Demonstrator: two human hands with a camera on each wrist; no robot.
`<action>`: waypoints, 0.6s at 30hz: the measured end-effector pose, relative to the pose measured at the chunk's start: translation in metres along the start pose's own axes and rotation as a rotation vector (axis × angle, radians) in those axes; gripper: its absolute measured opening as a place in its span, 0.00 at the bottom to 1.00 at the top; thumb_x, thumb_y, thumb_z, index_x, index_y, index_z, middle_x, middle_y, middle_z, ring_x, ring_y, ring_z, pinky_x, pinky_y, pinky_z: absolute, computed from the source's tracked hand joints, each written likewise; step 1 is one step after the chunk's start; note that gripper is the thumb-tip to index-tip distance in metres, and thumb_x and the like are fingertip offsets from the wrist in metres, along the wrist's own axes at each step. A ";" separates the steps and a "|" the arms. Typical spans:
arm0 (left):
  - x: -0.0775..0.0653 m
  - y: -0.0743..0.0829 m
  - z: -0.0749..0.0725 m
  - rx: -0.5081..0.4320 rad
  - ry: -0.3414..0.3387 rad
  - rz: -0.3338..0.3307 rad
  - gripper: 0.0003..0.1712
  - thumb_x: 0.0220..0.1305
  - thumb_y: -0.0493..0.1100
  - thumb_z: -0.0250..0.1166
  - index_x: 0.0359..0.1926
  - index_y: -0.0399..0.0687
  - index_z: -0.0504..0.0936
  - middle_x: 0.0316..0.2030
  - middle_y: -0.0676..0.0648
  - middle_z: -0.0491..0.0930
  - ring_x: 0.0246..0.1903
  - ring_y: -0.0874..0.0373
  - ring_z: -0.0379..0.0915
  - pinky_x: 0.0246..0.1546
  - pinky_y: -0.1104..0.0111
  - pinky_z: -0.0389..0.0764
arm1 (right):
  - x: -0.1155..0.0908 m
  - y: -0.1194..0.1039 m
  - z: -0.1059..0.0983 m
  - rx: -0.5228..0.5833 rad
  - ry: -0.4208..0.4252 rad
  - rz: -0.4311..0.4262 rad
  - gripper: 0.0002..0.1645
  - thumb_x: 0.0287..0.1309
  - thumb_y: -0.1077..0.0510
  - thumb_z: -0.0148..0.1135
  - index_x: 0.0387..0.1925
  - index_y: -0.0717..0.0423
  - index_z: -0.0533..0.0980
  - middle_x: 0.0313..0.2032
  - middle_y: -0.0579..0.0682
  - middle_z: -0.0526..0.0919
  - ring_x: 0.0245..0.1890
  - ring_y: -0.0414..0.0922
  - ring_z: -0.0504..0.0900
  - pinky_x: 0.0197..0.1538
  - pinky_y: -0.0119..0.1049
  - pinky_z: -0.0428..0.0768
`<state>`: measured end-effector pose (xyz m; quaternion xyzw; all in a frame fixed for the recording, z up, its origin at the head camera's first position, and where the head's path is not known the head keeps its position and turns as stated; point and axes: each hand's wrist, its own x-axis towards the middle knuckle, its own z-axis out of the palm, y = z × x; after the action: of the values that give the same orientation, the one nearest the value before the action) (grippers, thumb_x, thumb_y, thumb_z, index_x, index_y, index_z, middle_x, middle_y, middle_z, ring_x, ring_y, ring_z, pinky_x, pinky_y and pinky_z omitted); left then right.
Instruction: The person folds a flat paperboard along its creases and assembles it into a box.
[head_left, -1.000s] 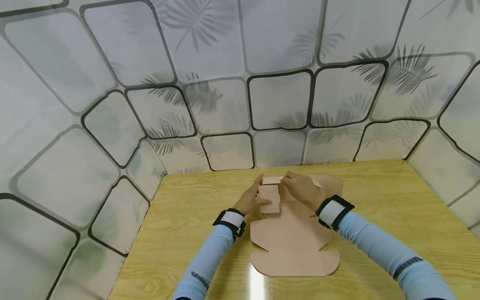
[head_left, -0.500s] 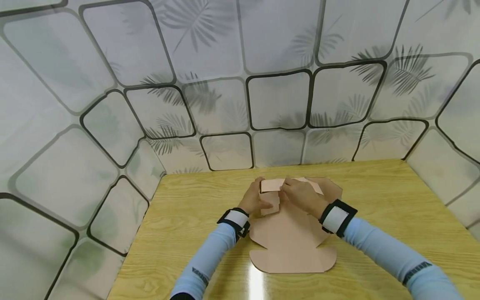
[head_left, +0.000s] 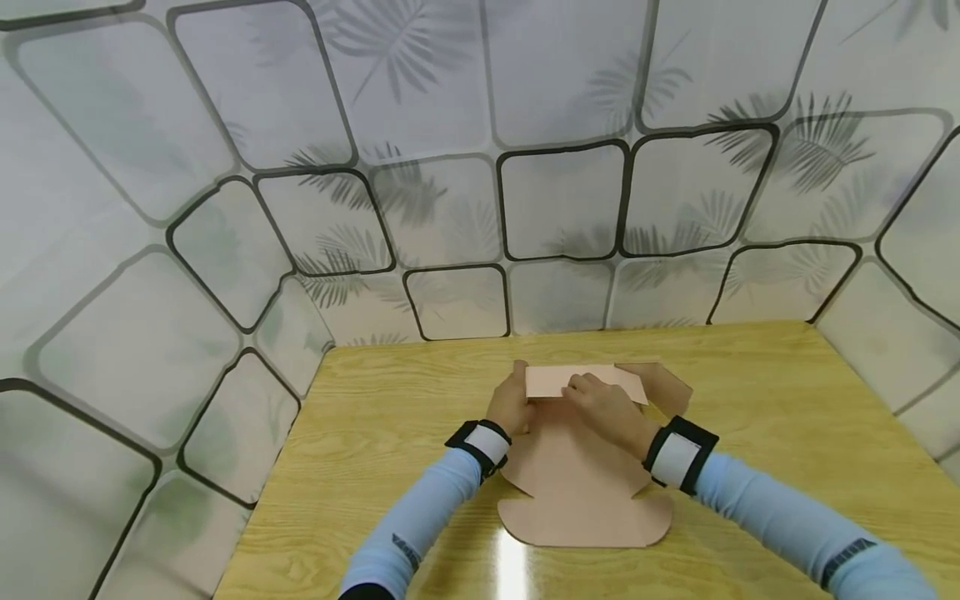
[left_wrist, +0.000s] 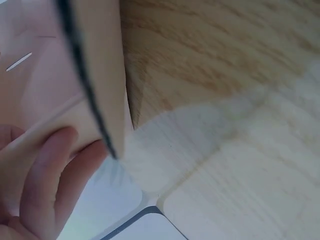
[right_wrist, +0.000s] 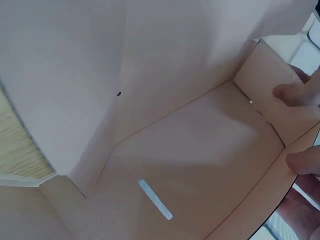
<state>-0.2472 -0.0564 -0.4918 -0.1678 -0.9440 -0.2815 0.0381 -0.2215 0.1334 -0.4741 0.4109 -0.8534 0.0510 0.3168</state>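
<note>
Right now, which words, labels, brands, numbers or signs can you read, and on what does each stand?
No text can be read for certain.
Left sleeve: small dark marking, too small and blurred to read.
Right sleeve: dark patterned marking, also too blurred.
Cardboard: no text visible.

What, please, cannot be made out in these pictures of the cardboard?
Head: part of the cardboard, covered by the right hand.
Head: the left sleeve's dark print, too small to read.
Left wrist: the rest of the left hand, cut off by left and bottom edges.
Right wrist: the cardboard's full outline, cut off by frame edges.
</note>
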 end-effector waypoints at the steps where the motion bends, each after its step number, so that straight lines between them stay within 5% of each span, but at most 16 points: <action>1: 0.000 0.002 0.000 0.008 0.006 -0.006 0.33 0.45 0.24 0.61 0.52 0.41 0.59 0.39 0.38 0.78 0.32 0.49 0.78 0.27 0.66 0.73 | 0.000 0.000 0.001 0.001 0.004 0.002 0.10 0.43 0.69 0.68 0.30 0.58 0.76 0.30 0.51 0.74 0.28 0.44 0.75 0.16 0.28 0.68; 5: 0.000 0.000 -0.002 -0.002 -0.045 -0.015 0.32 0.48 0.27 0.61 0.54 0.42 0.58 0.42 0.39 0.78 0.34 0.51 0.78 0.28 0.67 0.74 | -0.001 0.000 0.002 0.021 0.012 0.001 0.11 0.42 0.69 0.69 0.29 0.58 0.77 0.29 0.50 0.74 0.28 0.44 0.75 0.18 0.28 0.69; 12: 0.006 -0.017 -0.025 -0.099 -0.323 0.111 0.42 0.50 0.37 0.70 0.62 0.43 0.55 0.53 0.37 0.74 0.51 0.46 0.73 0.53 0.58 0.73 | -0.005 -0.001 0.004 0.056 0.008 0.004 0.12 0.41 0.69 0.69 0.30 0.57 0.77 0.28 0.50 0.73 0.27 0.44 0.74 0.19 0.27 0.68; 14: 0.006 -0.022 -0.029 -0.091 -0.335 0.163 0.43 0.48 0.38 0.72 0.61 0.43 0.57 0.54 0.39 0.74 0.55 0.46 0.71 0.56 0.58 0.71 | -0.006 -0.002 0.004 0.046 0.001 0.001 0.12 0.41 0.69 0.69 0.30 0.57 0.77 0.29 0.50 0.73 0.28 0.44 0.74 0.19 0.26 0.68; 16: 0.005 -0.024 -0.029 -0.063 -0.311 0.196 0.42 0.46 0.37 0.73 0.59 0.43 0.59 0.53 0.39 0.74 0.56 0.47 0.69 0.56 0.59 0.71 | -0.007 -0.003 0.006 0.026 0.023 -0.013 0.04 0.57 0.67 0.58 0.30 0.58 0.77 0.29 0.50 0.73 0.27 0.44 0.73 0.19 0.27 0.69; 18: 0.004 -0.024 -0.028 -0.012 -0.280 0.208 0.42 0.45 0.37 0.74 0.59 0.43 0.60 0.52 0.40 0.75 0.54 0.48 0.70 0.55 0.60 0.72 | -0.008 -0.003 0.008 0.008 0.051 -0.026 0.15 0.68 0.64 0.43 0.30 0.58 0.77 0.29 0.50 0.73 0.27 0.44 0.73 0.20 0.27 0.71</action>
<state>-0.2596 -0.0898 -0.4799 -0.3026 -0.9159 -0.2555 -0.0659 -0.2196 0.1337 -0.4858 0.4218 -0.8395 0.0609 0.3372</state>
